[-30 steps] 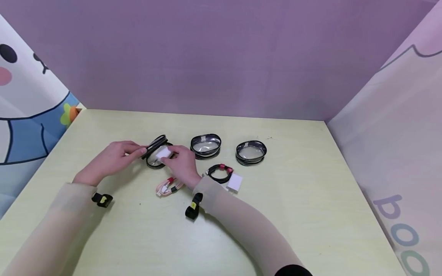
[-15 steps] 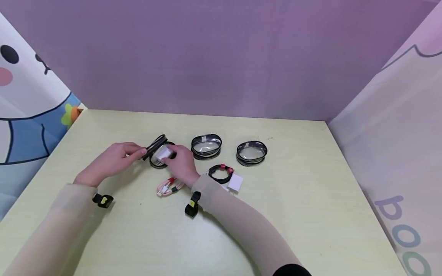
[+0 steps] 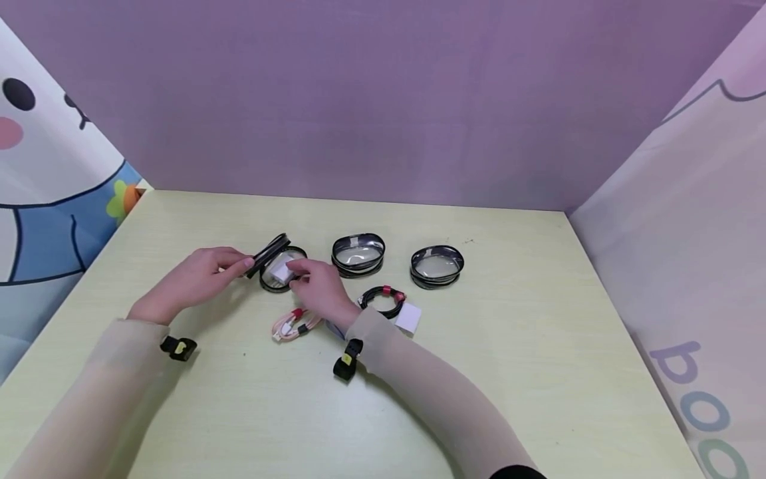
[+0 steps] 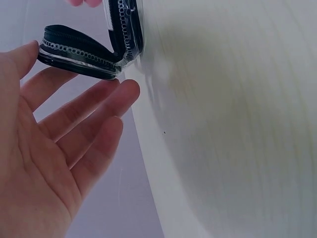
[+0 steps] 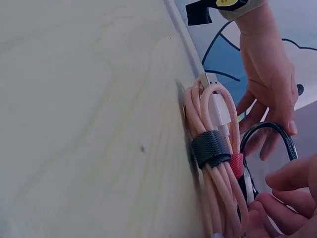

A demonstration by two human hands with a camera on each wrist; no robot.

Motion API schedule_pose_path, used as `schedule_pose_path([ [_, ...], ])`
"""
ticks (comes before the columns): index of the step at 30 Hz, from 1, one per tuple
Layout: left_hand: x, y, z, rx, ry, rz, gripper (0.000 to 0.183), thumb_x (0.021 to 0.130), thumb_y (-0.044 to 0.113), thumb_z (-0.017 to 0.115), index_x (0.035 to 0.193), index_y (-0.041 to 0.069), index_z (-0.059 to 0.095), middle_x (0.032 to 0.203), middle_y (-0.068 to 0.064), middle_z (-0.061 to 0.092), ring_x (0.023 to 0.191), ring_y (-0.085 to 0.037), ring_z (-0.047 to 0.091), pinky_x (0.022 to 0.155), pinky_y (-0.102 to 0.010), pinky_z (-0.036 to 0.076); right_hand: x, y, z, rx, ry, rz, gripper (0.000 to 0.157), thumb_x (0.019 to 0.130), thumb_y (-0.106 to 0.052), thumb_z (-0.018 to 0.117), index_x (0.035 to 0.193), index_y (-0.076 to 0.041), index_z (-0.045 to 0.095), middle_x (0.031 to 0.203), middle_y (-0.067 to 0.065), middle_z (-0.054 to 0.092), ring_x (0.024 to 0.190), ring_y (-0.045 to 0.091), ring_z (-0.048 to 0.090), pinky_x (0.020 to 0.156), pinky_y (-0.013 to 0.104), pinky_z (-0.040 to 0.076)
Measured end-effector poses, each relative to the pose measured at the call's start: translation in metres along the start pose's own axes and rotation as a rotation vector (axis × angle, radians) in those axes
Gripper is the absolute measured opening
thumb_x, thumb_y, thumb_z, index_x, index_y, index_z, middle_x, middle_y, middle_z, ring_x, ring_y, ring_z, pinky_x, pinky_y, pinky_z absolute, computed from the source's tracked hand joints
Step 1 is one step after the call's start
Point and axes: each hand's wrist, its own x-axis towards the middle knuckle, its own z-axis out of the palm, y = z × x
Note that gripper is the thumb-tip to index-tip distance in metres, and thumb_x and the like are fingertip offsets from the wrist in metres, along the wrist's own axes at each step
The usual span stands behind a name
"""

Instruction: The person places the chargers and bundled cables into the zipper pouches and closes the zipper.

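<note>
My left hand (image 3: 200, 279) pinches the raised lid of a small round zippered case (image 3: 270, 251), with the thumb on one side and fingers beneath. The case is see-through with black zipper edging, seen close up in the left wrist view. Inside its base lies a white charger plug (image 3: 281, 269). My right hand (image 3: 323, 291) is at the near right of the case, thumb and fingers loosely bent, fingertips close by the plug. A pink charging cable (image 3: 294, 324), bundled with red and black straps, rests on the table just in front of the right hand.
Two more round clear cases with black edging, one in the middle (image 3: 358, 255) and one at right (image 3: 437, 267), stand on the table (image 3: 509, 359). A coiled black cable (image 3: 383, 303) with red ties and another white plug (image 3: 408, 318) lie near my right wrist.
My right hand has let go of the white plug, which now sits in the case, and drawn back slightly to the right and nearer. My left hand keeps holding the lid.
</note>
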Motion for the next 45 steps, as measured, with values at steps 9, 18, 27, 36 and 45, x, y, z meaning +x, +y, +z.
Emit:
schedule_pose_path([
  [9, 0.0, 0.0, -0.001, -0.007, -0.011, -0.008, 0.051, 0.105, 0.043, 0.047, 0.126, 0.0, 0.067, 0.123, -0.02, 0.066, 0.118, -0.04, 0.058, 0.1, -0.059, 0.041, -0.004, 0.007, -0.008, 0.08, -0.072, -0.017, 0.033, 0.093, -0.004, 0.067, 0.126, -0.01, 0.069, 0.121, 0.003, 0.07, 0.107, 0.015, 0.066, 0.086, 0.018, 0.05],
  [18, 0.003, -0.002, 0.004, -0.031, -0.022, 0.014, 0.052, 0.102, 0.043, 0.054, 0.133, 0.003, 0.063, 0.141, -0.018, 0.055, 0.132, -0.041, 0.047, 0.103, -0.058, 0.04, -0.017, 0.013, -0.028, -0.006, -0.196, -0.089, 0.021, 0.094, -0.011, 0.069, 0.114, -0.008, 0.073, 0.102, -0.004, 0.07, 0.092, 0.004, 0.063, 0.081, 0.018, 0.05],
  [27, 0.008, -0.001, 0.011, -0.02, -0.048, 0.032, 0.067, 0.088, 0.052, 0.072, 0.138, 0.008, 0.06, 0.147, -0.017, 0.048, 0.13, -0.039, 0.047, 0.096, -0.054, 0.046, -0.024, 0.023, -0.04, -0.097, -0.238, -0.074, 0.023, 0.093, -0.015, 0.07, 0.116, -0.01, 0.073, 0.102, -0.005, 0.07, 0.092, 0.006, 0.064, 0.081, 0.019, 0.05],
  [36, 0.013, 0.004, 0.016, -0.057, -0.024, 0.081, 0.065, 0.084, 0.044, 0.079, 0.134, 0.007, 0.061, 0.136, -0.017, 0.058, 0.125, -0.037, 0.053, 0.095, -0.055, 0.048, -0.025, 0.023, -0.039, -0.2, -0.274, -0.052, 0.026, 0.091, -0.018, 0.074, 0.117, -0.013, 0.073, 0.1, -0.007, 0.07, 0.089, 0.002, 0.061, 0.082, 0.018, 0.048],
  [45, 0.017, 0.008, 0.021, -0.096, -0.031, 0.053, 0.072, 0.082, 0.044, 0.081, 0.137, 0.004, 0.056, 0.137, -0.018, 0.054, 0.118, -0.037, 0.056, 0.093, -0.054, 0.049, -0.023, 0.025, -0.034, -0.229, -0.275, -0.072, 0.017, 0.09, -0.017, 0.075, 0.106, -0.014, 0.075, 0.087, -0.012, 0.068, 0.08, 0.0, 0.059, 0.075, 0.016, 0.047],
])
